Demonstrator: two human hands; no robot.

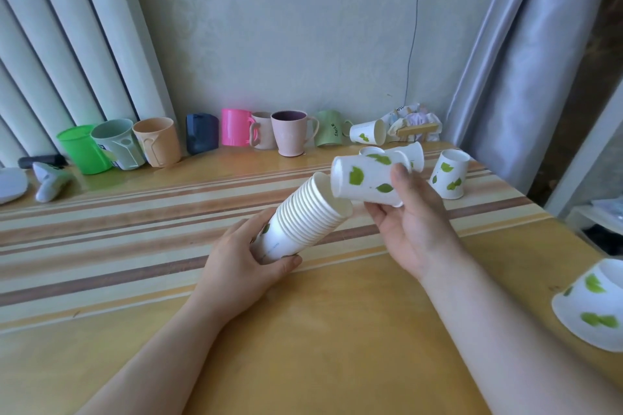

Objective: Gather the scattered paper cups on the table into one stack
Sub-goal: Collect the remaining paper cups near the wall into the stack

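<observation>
Item: left hand (236,263) is gripping the tilted stack (300,219) above the table (303,347), right hand (409,222) is holding a leaf-printed cup (367,180) at its mouth, apparently base-first; a skewed entry is risking a jam or crushed rim.

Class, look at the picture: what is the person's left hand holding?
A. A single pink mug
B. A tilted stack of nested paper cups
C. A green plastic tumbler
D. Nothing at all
B: the left hand grips the base of a tilted stack of nested paper cups, its open mouth facing the single leaf-print cup held in the right hand.
</observation>
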